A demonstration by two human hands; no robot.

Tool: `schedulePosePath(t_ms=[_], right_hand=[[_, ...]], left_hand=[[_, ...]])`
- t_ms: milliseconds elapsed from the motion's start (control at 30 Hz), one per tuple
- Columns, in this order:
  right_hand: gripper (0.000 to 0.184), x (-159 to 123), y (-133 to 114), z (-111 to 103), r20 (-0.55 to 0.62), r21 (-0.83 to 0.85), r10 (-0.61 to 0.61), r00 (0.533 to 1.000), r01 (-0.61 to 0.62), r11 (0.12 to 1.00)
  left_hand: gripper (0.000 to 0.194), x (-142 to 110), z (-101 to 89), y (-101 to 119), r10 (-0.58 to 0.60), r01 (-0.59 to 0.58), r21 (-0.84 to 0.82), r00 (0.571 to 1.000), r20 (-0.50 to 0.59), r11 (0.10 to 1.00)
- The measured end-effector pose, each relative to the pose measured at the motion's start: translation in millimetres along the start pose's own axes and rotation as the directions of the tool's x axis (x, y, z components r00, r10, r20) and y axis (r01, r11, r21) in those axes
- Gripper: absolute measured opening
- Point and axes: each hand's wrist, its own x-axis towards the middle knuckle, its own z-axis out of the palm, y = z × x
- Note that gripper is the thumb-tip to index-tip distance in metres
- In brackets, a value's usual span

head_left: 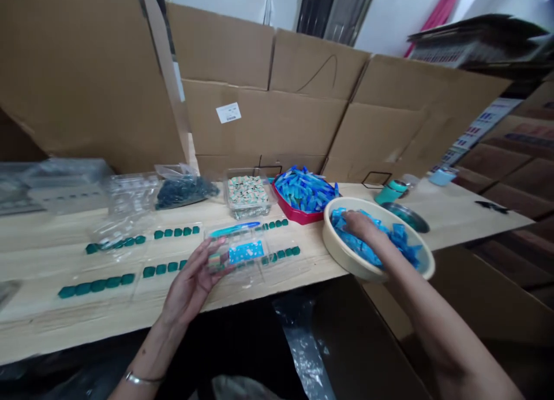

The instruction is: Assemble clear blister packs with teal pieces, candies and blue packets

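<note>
My left hand (194, 281) grips the left end of a clear plastic case (242, 273) just over the table. Inside the case are a blue piece with white spots (246, 251) and a small striped block (214, 260). A slim blue pen-like tool (236, 229) lies along the case's far side. My right hand (358, 222) is down in a cream basin (341, 253) heaped with small blue packets (400, 235). Its fingers look curled in among the packets, and their tips are hidden.
Rows of dark green pieces (97, 286) sit in clear trays on the table (108, 316). Behind stand a red tray (298, 216) of blue pen-like tools, a clear tub (249, 197) of small pieces and a bag (186, 192). A teal bottle (390, 192) stands behind the basin. Cardboard (298, 123) walls the back.
</note>
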Motion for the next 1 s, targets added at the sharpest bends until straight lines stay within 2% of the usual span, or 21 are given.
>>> schedulePosePath(t_ms=[100, 133, 200, 267, 333, 400, 467, 533, 600, 700, 767, 867, 1000], right_hand=[[0.031, -14, -27, -22, -0.244, 0.118, 0.023, 0.969, 0.006, 0.993], [0.033, -20, -41, -28, -0.319, 0.174, -0.007, 0.948, 0.065, 0.983], [0.032, -29, -77, -35, -0.425, 0.277, -0.158, 0.891, 0.295, 0.914], [0.033, -33, -121, -38, -0.506, 0.344, -0.358, 0.785, 0.565, 0.750], [0.030, -31, -171, -42, -0.555, 0.367, -0.534, 0.638, 0.764, 0.531], [0.026, -27, -228, -50, -0.555, 0.378, -0.658, 0.509, 0.859, 0.346], [0.024, -26, -290, -61, -0.544, 0.387, -0.733, 0.407, 0.898, 0.211], [0.025, -32, -353, -74, -0.544, 0.376, -0.778, 0.314, 0.920, 0.109], [0.025, -45, -409, -84, -0.511, 0.352, -0.827, 0.236, 0.935, 0.049], [0.038, -76, -471, -86, -0.381, 0.296, -0.910, 0.166, 0.954, 0.049], [0.054, -100, -493, -80, -0.311, 0.245, -0.939, 0.145, 0.967, 0.068], [0.069, -130, -503, -68, -0.312, 0.193, -0.936, 0.160, 0.976, 0.102], [0.086, -154, -495, -52, -0.366, 0.164, -0.917, 0.158, 0.981, 0.103]], left_hand=[[0.032, -5, -10.3, 4, 0.032, -0.029, 0.035, 0.997, -0.071, 0.999], [0.032, -9, -15.4, 6, 0.048, -0.043, 0.049, 0.994, -0.098, 0.998], [0.033, -22, -27.2, 12, 0.082, -0.070, 0.080, 0.985, -0.155, 0.994], [0.036, -40, -41.1, 20, 0.112, -0.089, 0.113, 0.969, -0.219, 0.990], [0.038, -62, -56.8, 28, 0.138, -0.101, 0.133, 0.943, -0.302, 0.986], [0.037, -88, -74.0, 38, 0.158, -0.113, 0.131, 0.896, -0.415, 0.985], [0.036, -114, -92.3, 47, 0.188, -0.148, 0.118, 0.823, -0.536, 0.982], [0.033, -140, -110.5, 55, 0.244, -0.209, 0.130, 0.735, -0.633, 0.969], [0.034, -164, -127.3, 61, 0.314, -0.270, 0.175, 0.654, -0.688, 0.947], [0.036, -194, -148.6, 66, 0.383, -0.322, 0.230, 0.580, -0.719, 0.919], [0.036, -209, -160.8, 66, 0.398, -0.339, 0.239, 0.552, -0.733, 0.910], [0.034, -224, -177.9, 64, 0.387, -0.353, 0.219, 0.529, -0.755, 0.910], [0.032, -232, -200.3, 58, 0.358, -0.359, 0.178, 0.531, -0.768, 0.916]])
